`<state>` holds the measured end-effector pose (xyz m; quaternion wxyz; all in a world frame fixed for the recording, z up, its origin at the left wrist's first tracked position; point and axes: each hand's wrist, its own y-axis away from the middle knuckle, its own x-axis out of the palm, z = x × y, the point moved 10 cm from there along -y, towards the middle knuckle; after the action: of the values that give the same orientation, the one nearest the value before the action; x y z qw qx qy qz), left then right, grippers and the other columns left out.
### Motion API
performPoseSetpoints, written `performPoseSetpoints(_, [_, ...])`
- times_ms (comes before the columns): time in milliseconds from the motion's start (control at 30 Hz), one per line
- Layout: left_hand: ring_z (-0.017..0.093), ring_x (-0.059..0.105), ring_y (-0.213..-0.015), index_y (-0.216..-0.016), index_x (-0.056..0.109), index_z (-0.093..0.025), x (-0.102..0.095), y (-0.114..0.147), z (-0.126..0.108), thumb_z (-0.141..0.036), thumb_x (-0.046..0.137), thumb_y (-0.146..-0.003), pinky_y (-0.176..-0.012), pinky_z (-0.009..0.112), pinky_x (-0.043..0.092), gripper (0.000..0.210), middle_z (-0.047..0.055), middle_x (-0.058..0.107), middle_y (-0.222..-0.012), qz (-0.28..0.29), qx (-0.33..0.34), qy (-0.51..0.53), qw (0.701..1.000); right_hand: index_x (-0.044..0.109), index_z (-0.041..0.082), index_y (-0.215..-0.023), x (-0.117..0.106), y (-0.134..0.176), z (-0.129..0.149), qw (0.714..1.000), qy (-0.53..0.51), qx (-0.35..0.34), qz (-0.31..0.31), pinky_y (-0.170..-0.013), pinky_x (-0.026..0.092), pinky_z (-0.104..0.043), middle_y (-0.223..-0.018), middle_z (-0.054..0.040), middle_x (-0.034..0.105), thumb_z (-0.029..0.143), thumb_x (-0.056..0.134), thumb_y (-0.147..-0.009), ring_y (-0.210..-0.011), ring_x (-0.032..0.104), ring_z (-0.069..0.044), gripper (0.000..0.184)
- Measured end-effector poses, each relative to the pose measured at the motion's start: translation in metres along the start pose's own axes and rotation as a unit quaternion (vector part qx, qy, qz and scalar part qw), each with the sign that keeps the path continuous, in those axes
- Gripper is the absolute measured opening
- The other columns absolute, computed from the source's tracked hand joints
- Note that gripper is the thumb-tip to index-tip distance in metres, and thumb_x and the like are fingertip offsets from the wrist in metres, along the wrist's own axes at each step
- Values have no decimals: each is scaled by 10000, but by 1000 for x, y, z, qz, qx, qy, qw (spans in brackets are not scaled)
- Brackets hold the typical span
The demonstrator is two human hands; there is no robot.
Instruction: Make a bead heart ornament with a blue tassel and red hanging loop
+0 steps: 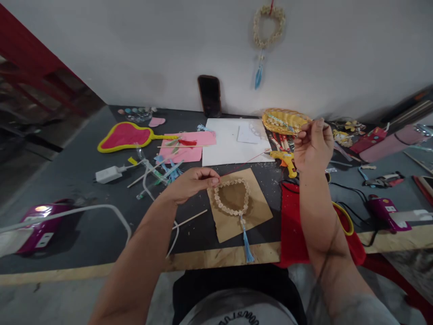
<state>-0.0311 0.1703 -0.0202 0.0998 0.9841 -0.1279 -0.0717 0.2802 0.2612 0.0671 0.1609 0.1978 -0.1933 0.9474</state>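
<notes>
both grips pinch a red thread stretched above the shell ring.

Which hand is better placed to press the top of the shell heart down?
Left, probably. The left hand pinches the thin red thread right at the heart-shaped shell wreath; the right hand is raised far away.

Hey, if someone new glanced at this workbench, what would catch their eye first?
Probably the shell heart wreath with its blue tassel, lying on brown paper at the table's near edge. The left hand pinches a red thread at its top, stretched up to the raised right hand. A matching wreath hangs on the wall.
</notes>
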Motion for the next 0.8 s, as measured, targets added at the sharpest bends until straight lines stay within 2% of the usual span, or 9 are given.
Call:
performPoseSetpoints(100, [140, 573, -646, -694, 748, -199, -9, -3, 2, -398, 840, -649, -609, 220, 434, 223, 50, 684, -683, -35, 9, 3, 999, 494, 242, -805, -2, -1, 3, 1000, 4, -9, 3, -451, 449, -155, -707, 69, 570, 466, 694, -859, -514, 538, -37, 305])
performPoseSetpoints(267, [137, 562, -622, -725, 733, -192, -23, -4, 5, -426, 823, -668, -619, 221, 419, 258, 33, 670, -636, -65, 27, -11, 997, 503, 238, -809, -6, -4, 1, 1000, 20, -12, -6, -430, 440, -158, -682, 74, 552, 465, 666, -882, -491, 524, -36, 288])
performPoseSetpoints(333, [147, 568, -637, -754, 754, -200, -24, -3, 3, -438, 800, -686, -615, 224, 412, 252, 30, 687, -656, -54, 31, -56, 996, 513, 232, -802, -11, -6, 0, 1000, -1, -10, -28, -429, 436, -153, -674, 77, 549, 437, 663, -891, -482, 519, -32, 269])
performPoseSetpoints(467, [173, 597, -710, -826, 777, -228, -15, 1, 0, -453, 724, -746, -644, 245, 422, 244, 21, 737, -768, 3, 23, -188, 982, 536, 219, -786, -16, -10, -1, 998, -48, -1, -47, -433, 435, -147, -672, 79, 558, 395, 671, -898, -482, 525, -29, 248])
performPoseSetpoints(567, [154, 577, -683, -813, 744, -202, -18, 2, -1, -458, 691, -775, -645, 247, 420, 264, 8, 705, -724, -10, 19, -207, 978, 550, 219, -782, -18, -12, 0, 997, -66, 0, -47, -437, 438, -142, -665, 83, 557, 402, 678, -895, -490, 537, -28, 250])
performPoseSetpoints(633, [136, 554, -635, -829, 726, -186, -24, 1, -2, -456, 723, -766, -611, 239, 409, 278, 3, 666, -665, -47, 29, -128, 990, 551, 220, -776, -18, -13, 1, 996, -76, -4, -48, -433, 435, -138, -661, 84, 560, 394, 677, -897, -488, 537, -25, 247])
performPoseSetpoints(700, [117, 526, -576, -857, 728, -190, -28, 2, -4, -449, 792, -727, -576, 231, 406, 297, -10, 619, -603, -71, 62, 30, 995, 544, 221, -768, -19, -13, 2, 995, -86, -4, -54, -427, 430, -133, -662, 85, 567, 371, 672, -902, -482, 533, -21, 238])
performPoseSetpoints(800, [93, 487, -513, -776, 744, -211, -30, 8, -13, -386, 890, -638, -546, 233, 426, 267, -23, 560, -544, -65, 139, 263, 952, 533, 222, -763, -20, -14, -3, 993, -101, 17, -62, -432, 435, -128, -665, 81, 577, 346, 662, -909, -480, 531, -18, 231])
